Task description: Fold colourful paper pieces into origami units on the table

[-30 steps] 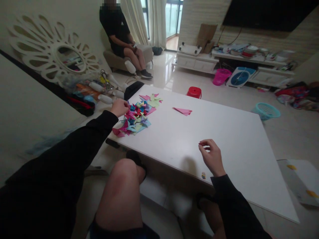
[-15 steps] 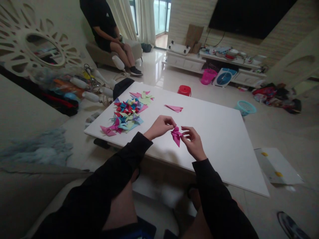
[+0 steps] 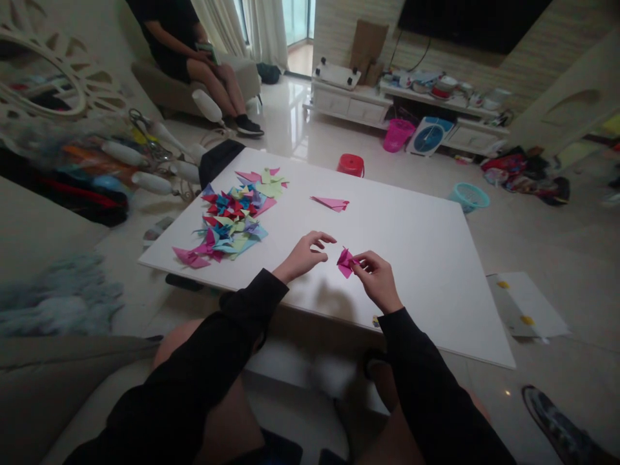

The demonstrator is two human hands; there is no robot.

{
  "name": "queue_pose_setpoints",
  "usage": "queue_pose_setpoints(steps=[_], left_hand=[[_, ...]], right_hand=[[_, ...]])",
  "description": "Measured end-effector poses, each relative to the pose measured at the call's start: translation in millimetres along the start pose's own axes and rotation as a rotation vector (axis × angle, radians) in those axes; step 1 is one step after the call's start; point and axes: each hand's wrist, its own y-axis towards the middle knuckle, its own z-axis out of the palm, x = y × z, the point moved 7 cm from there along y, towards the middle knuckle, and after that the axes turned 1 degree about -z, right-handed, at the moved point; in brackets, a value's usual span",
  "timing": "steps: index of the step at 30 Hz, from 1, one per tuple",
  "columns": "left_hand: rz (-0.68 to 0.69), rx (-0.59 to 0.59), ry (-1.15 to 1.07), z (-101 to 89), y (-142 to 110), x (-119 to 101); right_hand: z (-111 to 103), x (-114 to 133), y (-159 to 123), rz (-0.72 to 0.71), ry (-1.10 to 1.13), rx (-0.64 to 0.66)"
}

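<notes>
My right hand [image 3: 376, 276] pinches a magenta paper crane [image 3: 345, 263] by its right side, a little above the white table [image 3: 426, 258]. To the left of it my left hand [image 3: 307, 252] is open, its fingers apart and clear of the paper. Farther back on the table lies a folded pink paper piece [image 3: 331, 203], long and pointed. A heap of folded paper cranes [image 3: 237, 213] in red, blue, green, purple and pink covers the table's left end, with a magenta crane [image 3: 196, 252] at its near edge.
Beyond the table stand a red bucket [image 3: 351, 165] and a teal basket [image 3: 469, 196] on the floor. At the back left a person [image 3: 194, 61] sits on a sofa. A lamp with white shades [image 3: 152, 183] is beside the table's left end.
My left hand has let go of the magenta crane and moved left, its fingers opening. The crane has turned in my right hand. The view has shifted slightly.
</notes>
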Motion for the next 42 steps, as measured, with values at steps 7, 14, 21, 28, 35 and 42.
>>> queue_pose_setpoints(steps=[7,14,21,28,35,42], left_hand=[[0.131,0.161,0.102,18.1,-7,-6],[0.084,-0.005,0.551,-15.7,-1,17],[-0.112,-0.029,0.877,-40.7,-3,62],[-0.226,0.025,0.973,-39.5,-7,83],[-0.267,0.081,1.011,-40.5,-7,89],[-0.273,0.099,1.000,-48.4,-6,83]], right_hand=[[8,-3,1,-0.043,-0.041,0.046],[14,-11,1,-0.007,-0.090,0.035],[17,-9,-8,-0.096,-0.232,0.137],[15,-14,-13,-0.103,-0.285,0.193],[12,-16,-17,-0.096,-0.301,0.196],[9,-13,-18,-0.100,-0.314,0.200]])
